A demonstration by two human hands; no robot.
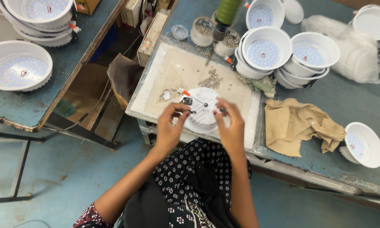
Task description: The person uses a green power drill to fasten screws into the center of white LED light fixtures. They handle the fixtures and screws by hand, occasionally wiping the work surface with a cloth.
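- Pinching a tiny dark part, the left hand [169, 126] and right hand [228, 126] work over the round white plastic lamp back [201, 110].
- Loose small metal screws [211, 80] wait on the surface (assembly seemingly midway).

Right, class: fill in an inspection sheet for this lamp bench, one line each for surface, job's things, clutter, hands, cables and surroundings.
Surface: pale work board on a blue bench.
Job's things: round white lamp disc; screw pile.
Clutter: tan cloth, stacked white lamp housings, small jars.
Hands: left hand and right hand both pinch at the disc with their fingers.
Cables: thin cord below the bench gap.
Surroundings: second bench, blue floor.
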